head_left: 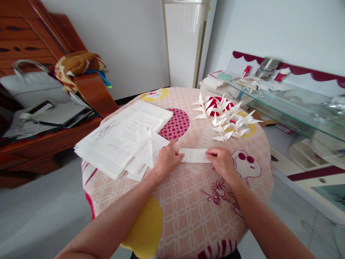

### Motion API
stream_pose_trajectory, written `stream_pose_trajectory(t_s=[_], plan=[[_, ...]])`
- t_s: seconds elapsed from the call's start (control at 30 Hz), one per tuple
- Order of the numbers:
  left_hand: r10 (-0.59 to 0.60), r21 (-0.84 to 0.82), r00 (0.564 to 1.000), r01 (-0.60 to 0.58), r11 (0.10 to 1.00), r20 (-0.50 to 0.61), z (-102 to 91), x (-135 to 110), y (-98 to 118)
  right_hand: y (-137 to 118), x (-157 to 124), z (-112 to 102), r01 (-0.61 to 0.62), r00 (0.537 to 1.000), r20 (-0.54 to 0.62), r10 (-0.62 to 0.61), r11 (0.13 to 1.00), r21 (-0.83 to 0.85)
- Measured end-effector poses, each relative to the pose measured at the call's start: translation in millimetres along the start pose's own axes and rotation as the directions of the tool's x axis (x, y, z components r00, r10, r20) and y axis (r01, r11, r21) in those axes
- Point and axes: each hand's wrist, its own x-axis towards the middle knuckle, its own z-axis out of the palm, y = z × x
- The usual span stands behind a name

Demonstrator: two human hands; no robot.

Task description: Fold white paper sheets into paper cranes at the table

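Note:
A white sheet of paper folded into a long, narrow rectangle (195,155) lies crosswise on the table between my hands. My left hand (169,158) holds its left end, the thumb on the paper and the index finger stretched away from me. At the right end, my right hand (222,161) pinches the paper between thumb and bent fingers. Faint print shows along the folded paper. Beyond my right hand stand several white folded paper cranes (223,117) in a cluster. Loose cut papers (144,151), one with a raised fold, lie just left of my left hand.
A stack of printed sheets (115,135) covers the table's left side. The round table has a patterned pink cloth (183,212). A glass-topped cabinet (291,104) with assorted items stands right; a wooden bench (91,93) with a bag (32,86) stands left.

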Motion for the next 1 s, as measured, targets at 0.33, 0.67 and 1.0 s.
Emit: stream_pose_trajectory(t_s=[0.33, 0.67, 1.0], plan=[[-0.025, 0.021, 1.0, 0.024, 0.999, 0.016, -2.3, 2, 1, 0, 1, 0, -0.01, 1.0, 0.0, 0.01, 0.999, -0.033], [-0.023, 0.004, 0.999, 0.023, 1.0, 0.036, -5.1, 1, 3, -3, 1, -1, -0.042, 0.999, 0.017, 0.043, 0.998, -0.05], [0.277, 0.003, 0.959, -0.277, 0.961, -0.065, 8.2, 1, -10, -9, 1, -2, -0.08, 0.995, 0.041, 0.085, 0.989, -0.121]])
